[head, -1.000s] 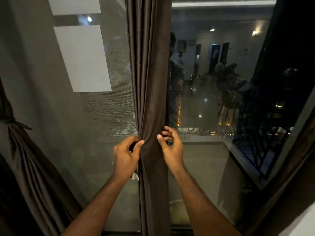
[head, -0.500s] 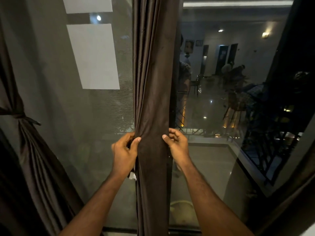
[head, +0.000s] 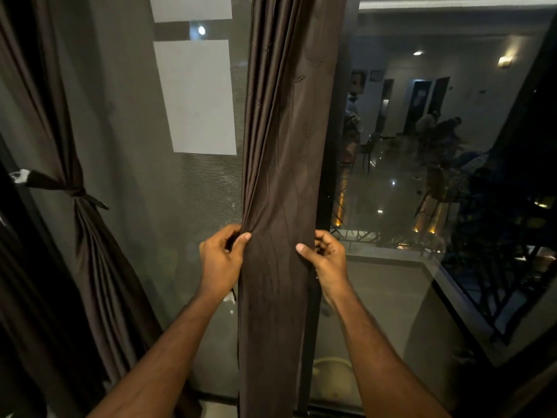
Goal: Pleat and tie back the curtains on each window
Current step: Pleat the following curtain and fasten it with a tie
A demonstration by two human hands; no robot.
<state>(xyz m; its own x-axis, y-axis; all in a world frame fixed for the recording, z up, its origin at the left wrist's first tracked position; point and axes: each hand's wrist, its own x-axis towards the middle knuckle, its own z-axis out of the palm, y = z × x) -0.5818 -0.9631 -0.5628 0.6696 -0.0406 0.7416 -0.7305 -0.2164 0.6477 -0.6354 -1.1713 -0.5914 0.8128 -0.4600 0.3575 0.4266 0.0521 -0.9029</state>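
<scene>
Now the middle curtain (head: 283, 206) is pinched at both edges: the left hand (head: 221, 260) on bunched folds, the right hand (head: 328, 260), open a second ago, closed on it. Left of it, a tied curtain (head: 75, 194) is seen; pleating seems underway.

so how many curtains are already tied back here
1. The tied curtain hangs at the left, cinched by a knotted band. The middle curtain is loose, gripped by the left hand and right hand. Dark fabric at the right edge may be another, too dark to tell.
</scene>
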